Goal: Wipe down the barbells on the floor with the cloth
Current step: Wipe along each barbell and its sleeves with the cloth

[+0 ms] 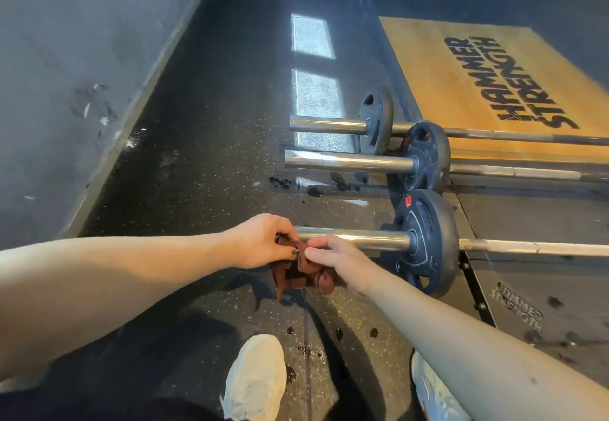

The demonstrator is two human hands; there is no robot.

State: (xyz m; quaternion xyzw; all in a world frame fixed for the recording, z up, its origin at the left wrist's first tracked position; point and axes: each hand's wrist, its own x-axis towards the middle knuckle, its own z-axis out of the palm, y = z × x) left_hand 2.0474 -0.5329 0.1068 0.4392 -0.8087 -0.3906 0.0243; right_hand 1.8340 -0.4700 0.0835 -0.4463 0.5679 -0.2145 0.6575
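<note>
Rust-brown cloth [304,272] (bunched) is pinched by left hand [260,239] and right hand [336,264] against nearest barbell [356,239].

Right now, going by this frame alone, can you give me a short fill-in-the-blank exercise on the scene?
1. On the floor lie ____ barbells.
2. The left hand and right hand both pinch the cloth at the end of the ____ barbell.
3. Each barbell carries ____ plate at this end.
4. The wooden platform reads HAMMER ____.
Missing words: three; nearest; one; STRENGTH.
</note>
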